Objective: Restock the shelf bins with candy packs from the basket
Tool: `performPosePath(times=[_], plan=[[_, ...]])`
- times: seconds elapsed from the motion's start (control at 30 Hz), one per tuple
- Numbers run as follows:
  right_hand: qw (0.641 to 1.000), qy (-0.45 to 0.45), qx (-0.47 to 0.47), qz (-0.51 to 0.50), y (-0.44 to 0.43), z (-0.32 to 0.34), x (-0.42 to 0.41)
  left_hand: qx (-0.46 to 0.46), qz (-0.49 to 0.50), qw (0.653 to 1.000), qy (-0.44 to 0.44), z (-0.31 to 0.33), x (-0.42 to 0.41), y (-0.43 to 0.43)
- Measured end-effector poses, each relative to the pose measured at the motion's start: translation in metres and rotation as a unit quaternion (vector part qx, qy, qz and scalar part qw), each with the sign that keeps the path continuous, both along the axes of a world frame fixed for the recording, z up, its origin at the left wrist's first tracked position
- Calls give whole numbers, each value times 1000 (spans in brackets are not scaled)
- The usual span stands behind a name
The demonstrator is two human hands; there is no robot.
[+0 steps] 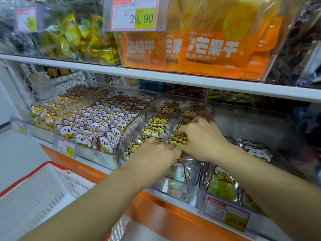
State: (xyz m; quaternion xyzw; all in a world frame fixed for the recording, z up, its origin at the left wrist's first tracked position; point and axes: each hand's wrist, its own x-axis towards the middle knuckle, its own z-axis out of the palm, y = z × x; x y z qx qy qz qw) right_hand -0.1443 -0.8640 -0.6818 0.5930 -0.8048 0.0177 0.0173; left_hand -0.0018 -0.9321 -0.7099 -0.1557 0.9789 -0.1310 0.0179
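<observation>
A clear shelf bin at the middle holds rows of yellow cartoon-topped candy packs. Both my hands reach into it. My left hand curls its fingers on the packs near the bin's front. My right hand pinches packs in the right-hand row. The white basket with a red rim sits at the lower left, and its visible inside is bare.
To the left stands a bin of white koala-topped packs, and further left orange ones. A nearly bare bin with a few white packs is on the right. Orange dried-mango bags fill the shelf above. Price tags hang along the shelf edge.
</observation>
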Motion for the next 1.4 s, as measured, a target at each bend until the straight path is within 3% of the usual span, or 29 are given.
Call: performPosePath(times=[0.1,0.17,0.23,0.3,0.43,0.53,0.6,0.73,0.8,0.97,1.23,1.4], plan=[[993,-70,-97,14,3,1,0,60,4,998,36,3,4,-2],[981,-93,-166,38,12,3,-1,116,-21,984,135,3,20,-7],[983,-128,-118,55,25,9,-5,125,-50,962,239,3,33,-12],[987,-142,-28,70,31,14,-3,127,-68,947,286,4,39,-14],[993,-59,35,97,26,23,6,148,-46,972,174,16,32,-11],[989,-27,107,102,21,29,6,62,-11,998,25,28,23,-5],[987,-13,130,91,19,25,6,33,-7,999,-21,33,14,-1],[984,108,102,94,11,4,12,-7,-8,996,-91,34,2,7],[987,104,78,99,9,-2,11,0,-1,993,-122,32,0,9],[995,20,23,95,18,0,10,51,15,986,-158,31,-14,9],[996,17,43,78,15,-3,7,93,33,981,-166,1,-31,12],[994,1,81,77,20,10,8,65,17,996,-63,13,-5,11]])
